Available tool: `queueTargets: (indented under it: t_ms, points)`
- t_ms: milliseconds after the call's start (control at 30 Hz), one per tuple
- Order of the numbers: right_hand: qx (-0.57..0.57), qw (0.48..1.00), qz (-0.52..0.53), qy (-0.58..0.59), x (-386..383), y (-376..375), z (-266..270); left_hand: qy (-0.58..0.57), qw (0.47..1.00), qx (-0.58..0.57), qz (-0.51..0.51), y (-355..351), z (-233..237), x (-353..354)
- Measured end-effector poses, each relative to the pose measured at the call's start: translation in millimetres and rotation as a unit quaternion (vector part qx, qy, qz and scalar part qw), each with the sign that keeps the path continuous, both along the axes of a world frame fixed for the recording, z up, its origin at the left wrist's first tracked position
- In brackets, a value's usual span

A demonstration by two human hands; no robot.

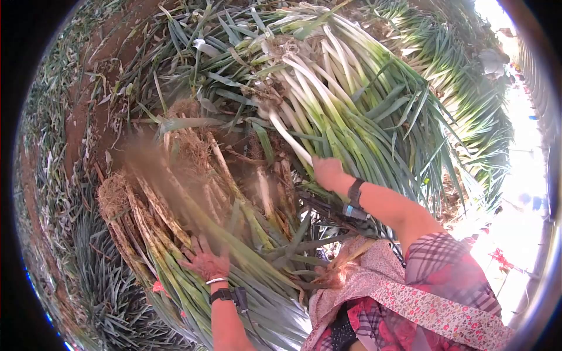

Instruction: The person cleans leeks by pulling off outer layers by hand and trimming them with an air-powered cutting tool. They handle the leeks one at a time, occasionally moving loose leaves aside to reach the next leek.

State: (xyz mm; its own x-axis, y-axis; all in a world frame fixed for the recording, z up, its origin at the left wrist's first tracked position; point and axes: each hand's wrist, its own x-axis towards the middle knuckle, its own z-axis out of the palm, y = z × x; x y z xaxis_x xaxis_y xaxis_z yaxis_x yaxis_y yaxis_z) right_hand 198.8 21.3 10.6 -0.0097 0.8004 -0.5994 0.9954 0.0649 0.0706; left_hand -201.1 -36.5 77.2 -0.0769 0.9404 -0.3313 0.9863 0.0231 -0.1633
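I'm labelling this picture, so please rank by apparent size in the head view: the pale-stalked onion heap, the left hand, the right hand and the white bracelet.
1. Pale-stalked onion heap, by far the largest.
2. Left hand and right hand: too alike to rank surely.
3. White bracelet, smallest.

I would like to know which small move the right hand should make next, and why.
Perhaps the right hand should lay the white stalk on the pale pile and let go: it looks closed around this clean-looking stalk, which lies beside that pile, while the open left hand is at the muddy stalks.
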Motion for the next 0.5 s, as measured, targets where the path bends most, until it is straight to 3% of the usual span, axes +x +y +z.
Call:
queueTargets:
  t_ms: [100,167,267,300,367,467,500]
  points:
    - [0.244,0.969,0.017,0.042,5.9,66.7,43.0,-0.002,0.999,-0.028,0.033,3.1,1.5,2.3]
    - [0.195,0.972,-0.045,0.121,18.0,132.5,43.2,-0.013,0.999,-0.011,0.032,1.4,-1.1,1.3]
    - [0.386,0.921,0.006,0.056,22.8,143.5,24.7,-0.022,0.999,0.016,0.031,1.2,-2.5,0.9]
    - [0.385,0.921,0.008,0.056,18.3,129.5,32.2,-0.023,0.999,0.015,0.033,3.7,2.8,3.2]
    - [0.177,0.969,0.094,0.148,7.6,80.7,55.2,0.006,1.0,-0.025,0.014,9.4,18.1,9.7]
    - [0.053,0.966,0.106,0.231,0.0,-30.1,35.5,0.003,1.0,-0.014,0.026,-8.5,16.1,-3.9]
    - [0.01,0.966,0.108,0.233,-2.0,-59.5,32.2,-0.03,0.998,0.04,-0.023,0.1,-0.1,-4.8]
